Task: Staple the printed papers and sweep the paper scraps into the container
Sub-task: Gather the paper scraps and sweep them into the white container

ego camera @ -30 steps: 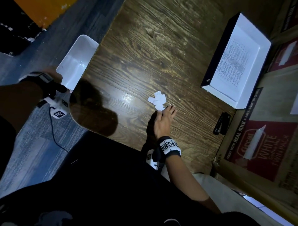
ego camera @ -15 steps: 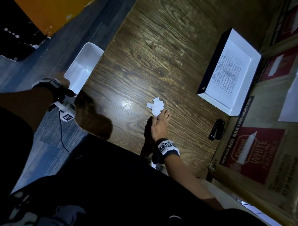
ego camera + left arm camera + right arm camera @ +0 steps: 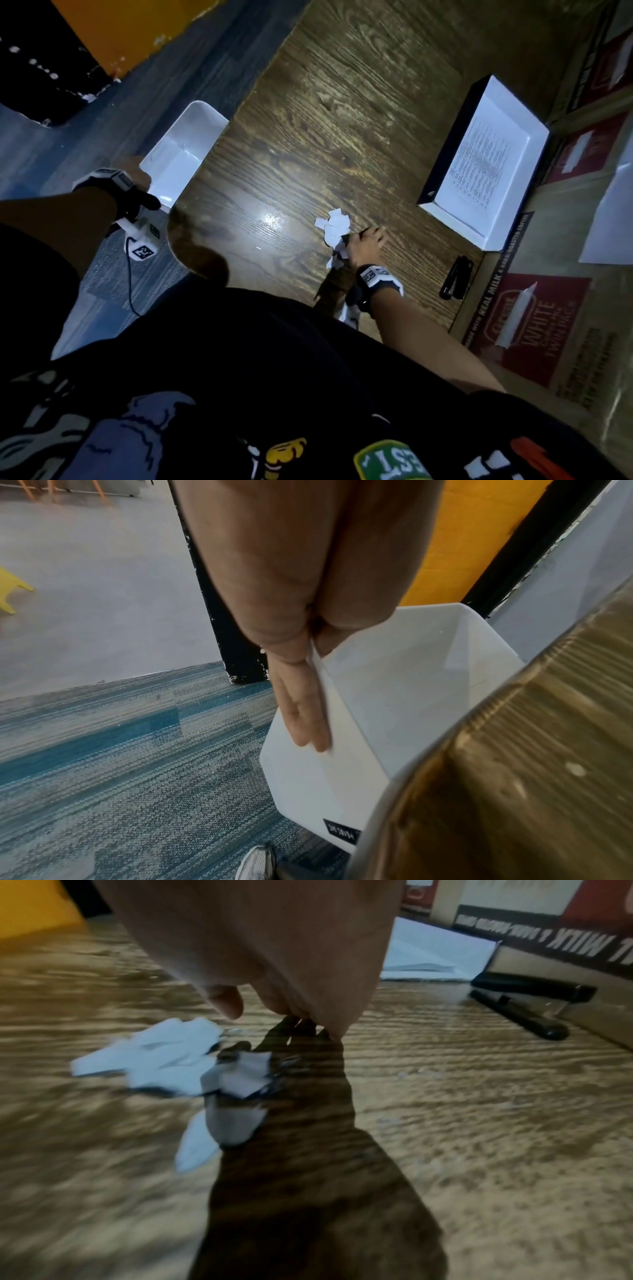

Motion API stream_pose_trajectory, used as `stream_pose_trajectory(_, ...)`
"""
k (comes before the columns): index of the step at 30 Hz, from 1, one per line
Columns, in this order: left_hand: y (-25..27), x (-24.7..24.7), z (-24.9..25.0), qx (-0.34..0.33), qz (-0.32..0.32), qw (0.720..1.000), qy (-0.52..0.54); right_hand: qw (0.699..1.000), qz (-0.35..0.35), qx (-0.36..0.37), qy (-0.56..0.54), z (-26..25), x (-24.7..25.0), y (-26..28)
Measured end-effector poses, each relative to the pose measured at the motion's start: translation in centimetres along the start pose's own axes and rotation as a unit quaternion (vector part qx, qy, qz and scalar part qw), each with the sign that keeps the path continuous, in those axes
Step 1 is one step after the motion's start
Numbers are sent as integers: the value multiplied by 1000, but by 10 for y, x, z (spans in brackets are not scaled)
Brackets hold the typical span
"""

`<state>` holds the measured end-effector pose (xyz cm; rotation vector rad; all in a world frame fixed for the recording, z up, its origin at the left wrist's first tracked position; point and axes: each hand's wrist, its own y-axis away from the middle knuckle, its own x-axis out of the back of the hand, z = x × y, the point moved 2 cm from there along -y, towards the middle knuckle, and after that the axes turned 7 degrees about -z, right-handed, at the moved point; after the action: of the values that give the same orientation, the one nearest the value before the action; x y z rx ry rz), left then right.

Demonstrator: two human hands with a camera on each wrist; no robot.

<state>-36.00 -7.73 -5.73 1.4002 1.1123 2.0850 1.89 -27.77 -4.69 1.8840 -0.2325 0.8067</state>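
Your right hand (image 3: 364, 248), fingers flat, pushes the scraps (image 3: 334, 228); your left hand (image 3: 304, 712) grips the container (image 3: 181, 157) (off the table (image 3: 342, 102) edge). Scraps could scatter past it.

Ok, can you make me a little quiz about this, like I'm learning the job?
1. True or false: the left hand holds the white container beside the table edge.
2. Which lies nearest the right hand? A stapler, B paper scraps, C white container.
3. Where do the printed papers lie?
Key: 1 true; 2 B; 3 in the tray.
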Motion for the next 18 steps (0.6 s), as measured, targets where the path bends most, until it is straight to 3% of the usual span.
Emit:
stream_pose_trajectory(5, -8, 5, -5, -30, -25, 999, -36, 988, -49, 147, 2, 4, -27, 23)
stream_pose_trajectory(7, -9, 5, -10, -51, -41, 997, -46, 992, 27, 102, -64, 33, -15, 23)
stream_pose_trajectory(9, -10, 2, -11, -48, -63, 996, -29, 994, 82, -27, -70, 64, -4, 18)
stream_pose_trajectory(11, -7, 1, -7, -40, -65, 996, -42, 990, 66, -118, -37, 73, -6, 21)
stream_pose_trajectory(12, -9, 1, -6, -35, -64, 995, -64, 990, 57, -129, -26, 68, -12, 22)
stream_pose_trajectory(15, -19, -6, -9, -68, -78, 980, -171, 996, 45, -79, -4, 31, -37, 27)
stream_pose_trajectory(17, -21, -8, -6, -64, -70, 984, -150, 1000, 17, -22, 8, 5, -51, 34)
stream_pose_trajectory(18, -17, -8, -2, -38, -56, 994, -82, 1000, 0, 10, 8, -5, -56, 39)
